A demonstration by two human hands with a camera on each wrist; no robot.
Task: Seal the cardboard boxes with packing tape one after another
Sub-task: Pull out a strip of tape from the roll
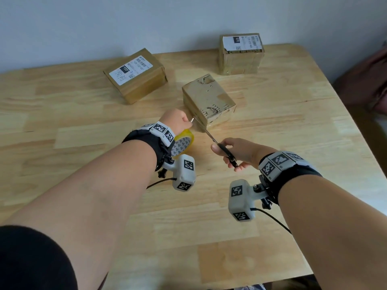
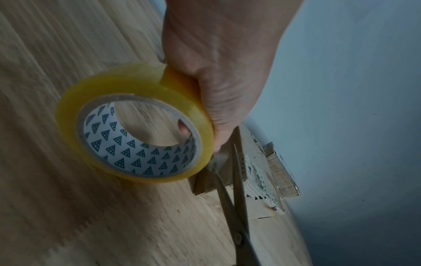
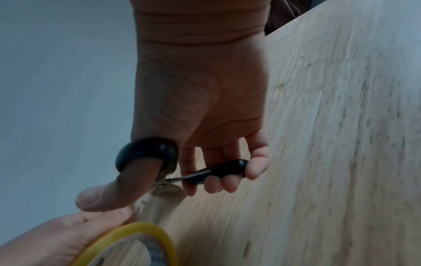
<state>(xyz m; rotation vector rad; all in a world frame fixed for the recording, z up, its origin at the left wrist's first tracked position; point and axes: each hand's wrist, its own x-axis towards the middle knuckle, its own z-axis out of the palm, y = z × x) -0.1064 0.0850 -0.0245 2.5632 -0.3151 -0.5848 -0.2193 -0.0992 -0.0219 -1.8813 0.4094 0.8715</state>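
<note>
The left hand [image 1: 176,120] grips a tape roll [image 2: 134,124] just beside the near box [image 1: 208,99], its fingers curled over the roll's yellow rim and one fingertip showing inside the patterned core. A short clear strip of tape [image 2: 217,159] runs from the roll to that box's near corner. The right hand [image 1: 236,151] holds scissors [image 1: 222,149], thumb through one black loop and fingers wrapped round the other; the blades stand parted around the strip, their tips reaching past it to the left hand's knuckles. The near box sits on the worktop [image 1: 209,227] with torn, scuffed cardboard on its top and front edge. Beyond it and to its left lies a labelled box [image 1: 136,76], flat and well apart from it. Beyond the near box to its right stands a tall box [image 1: 240,53] with a white label on top, near the worktop's far edge by the wall. Both wrists carry black bands with grey marker blocks.
</note>
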